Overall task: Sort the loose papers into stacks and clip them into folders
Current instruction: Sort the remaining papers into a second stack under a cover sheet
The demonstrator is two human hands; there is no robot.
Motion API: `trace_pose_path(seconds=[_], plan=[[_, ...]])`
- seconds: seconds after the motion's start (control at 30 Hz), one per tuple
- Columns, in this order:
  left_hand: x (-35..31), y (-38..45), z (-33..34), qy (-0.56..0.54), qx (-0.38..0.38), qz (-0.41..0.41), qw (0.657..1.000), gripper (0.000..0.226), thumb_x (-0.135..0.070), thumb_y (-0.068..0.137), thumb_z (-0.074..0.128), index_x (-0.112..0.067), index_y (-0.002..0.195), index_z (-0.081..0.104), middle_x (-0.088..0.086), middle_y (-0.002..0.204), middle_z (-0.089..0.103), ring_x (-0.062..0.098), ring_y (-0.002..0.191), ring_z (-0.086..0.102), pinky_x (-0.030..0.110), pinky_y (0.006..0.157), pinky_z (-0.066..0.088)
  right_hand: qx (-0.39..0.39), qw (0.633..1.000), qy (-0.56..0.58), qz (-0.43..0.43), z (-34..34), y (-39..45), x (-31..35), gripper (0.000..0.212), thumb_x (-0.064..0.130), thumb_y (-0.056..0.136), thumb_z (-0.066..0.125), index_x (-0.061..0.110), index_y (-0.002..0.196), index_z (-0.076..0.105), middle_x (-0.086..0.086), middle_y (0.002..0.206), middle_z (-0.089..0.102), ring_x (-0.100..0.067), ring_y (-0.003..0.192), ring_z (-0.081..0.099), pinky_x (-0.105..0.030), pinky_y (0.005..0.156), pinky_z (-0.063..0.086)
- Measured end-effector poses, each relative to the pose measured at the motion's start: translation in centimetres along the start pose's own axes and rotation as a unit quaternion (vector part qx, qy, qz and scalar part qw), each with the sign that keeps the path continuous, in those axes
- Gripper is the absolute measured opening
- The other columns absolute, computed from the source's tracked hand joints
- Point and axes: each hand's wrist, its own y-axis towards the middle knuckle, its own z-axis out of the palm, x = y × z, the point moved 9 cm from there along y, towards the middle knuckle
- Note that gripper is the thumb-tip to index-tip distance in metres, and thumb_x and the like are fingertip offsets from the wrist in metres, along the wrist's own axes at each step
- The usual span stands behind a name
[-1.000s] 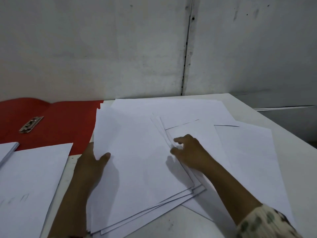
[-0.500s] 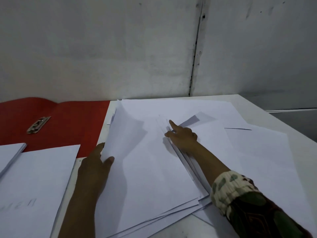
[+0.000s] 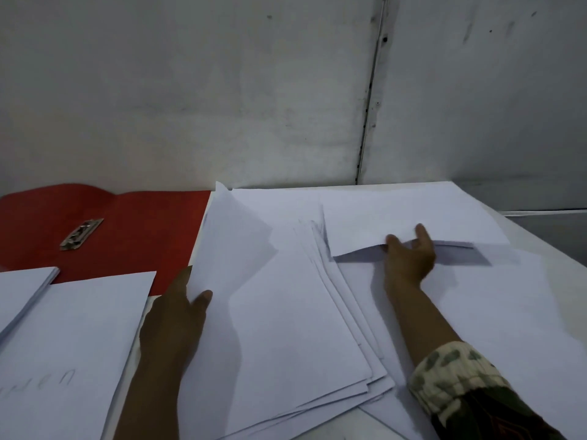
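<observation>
While right hand (image 3: 409,252) pinches lifted sheet (image 3: 413,223) | left hand (image 3: 178,312) holds fanned stack (image 3: 286,328) | red folder (image 3: 127,230) open, clip (image 3: 81,234) bare

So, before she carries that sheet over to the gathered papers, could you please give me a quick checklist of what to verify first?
1. Right hand has hold of the lifted sheet: ok, thumb and fingers pinch its near edge.
2. Only one sheet is lifted: cannot tell, the edge is partly hidden.
3. Left hand steadies the gathered pile: ok, it grips the pile's left edge.
4. Pile edges squared: not ok, the sheets are fanned out at the lower right.
5. Red folder lies open with its metal clip exposed: ok.
6. Clip is open to take paper: cannot tell.
</observation>
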Motion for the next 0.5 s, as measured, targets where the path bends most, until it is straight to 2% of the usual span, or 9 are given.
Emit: trace_pose_path(seconds=[0.07,0.1,0.2,0.3,0.5], plan=[[0.1,0.0,-0.2,0.013,-0.007,-0.001,1.000,0.052,-0.024,0.093,0.051,-0.017,0.141,0.034,0.013,0.138,0.049,0.036,0.124,0.046,0.043,0.100,0.037,-0.039,0.995,0.088,0.019,-2.0,1.0,0.4,0.062,-0.010,0.085,0.053,0.012,0.141,0.038,-0.006,0.123,0.041,-0.019,0.091,0.056,-0.015,0.059,0.057],[0.1,0.0,-0.3,0.017,-0.010,-0.001,1.000,0.052,-0.023,0.093,0.051,-0.017,0.141,0.034,0.013,0.137,0.050,0.037,0.124,0.046,0.044,0.100,0.038,-0.052,0.991,0.123,0.032,-2.8,1.3,0.5,0.063,-0.011,0.086,0.051,0.012,0.142,0.037,-0.005,0.116,0.037,-0.017,0.082,0.054,-0.012,0.052,0.054],[0.3,0.0,-0.3,0.022,-0.013,0.000,1.000,0.051,-0.021,0.092,0.052,-0.015,0.140,0.035,0.015,0.135,0.051,0.038,0.122,0.048,0.044,0.099,0.038,-0.047,0.976,0.191,0.087,-3.9,1.6,0.0,0.063,-0.013,0.086,0.049,0.009,0.143,0.035,-0.002,0.099,0.038,-0.015,0.070,0.051,-0.012,0.049,0.053],[0.1,-0.1,-0.1,0.006,-0.009,0.007,1.000,0.050,-0.018,0.092,0.053,-0.012,0.139,0.038,0.017,0.134,0.052,0.039,0.120,0.048,0.044,0.099,0.038,0.002,0.971,0.203,0.129,-3.4,0.6,0.0,0.060,-0.013,0.085,0.050,0.007,0.140,0.037,-0.003,0.072,0.041,-0.012,0.060,0.048,-0.012,0.047,0.052],[0.4,0.0,0.4,-0.019,-0.002,0.002,1.000,0.048,-0.016,0.090,0.055,-0.008,0.135,0.041,0.018,0.131,0.053,0.039,0.118,0.049,0.045,0.097,0.038,0.099,0.952,0.228,0.179,-0.5,-2.1,0.3,0.047,-0.012,0.086,0.051,0.003,0.130,0.047,-0.007,0.074,0.056,-0.013,0.060,0.054,-0.013,0.049,0.053]])
